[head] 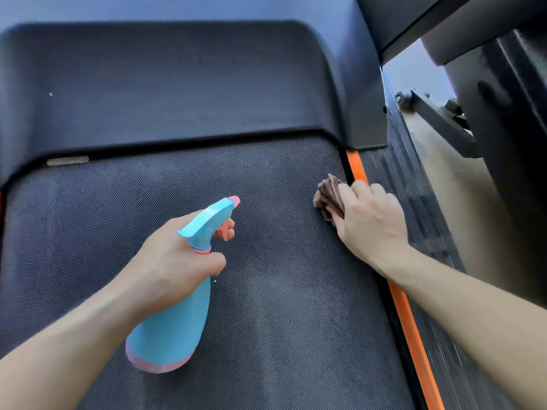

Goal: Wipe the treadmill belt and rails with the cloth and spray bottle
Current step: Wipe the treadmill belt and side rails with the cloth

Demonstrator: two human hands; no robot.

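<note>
Gripping a light-blue plastic spray bottle with pink nozzle, trigger and base (pixel 174 315) by its neck, the left hand (pixel 174 261) holds it tilted above the dark textured treadmill belt (pixel 281 306), nozzle aimed toward the black motor cover (pixel 165 84) ahead. The right hand (pixel 370 223) curls its fingers over a bunched brownish-pink cloth (pixel 328 198), pressing it against the belt's right edge, just beside the orange strip (pixel 411 329) that borders the ribbed black side rail (pixel 414 196). Black frame parts (pixel 444 125) stand at right.
</note>
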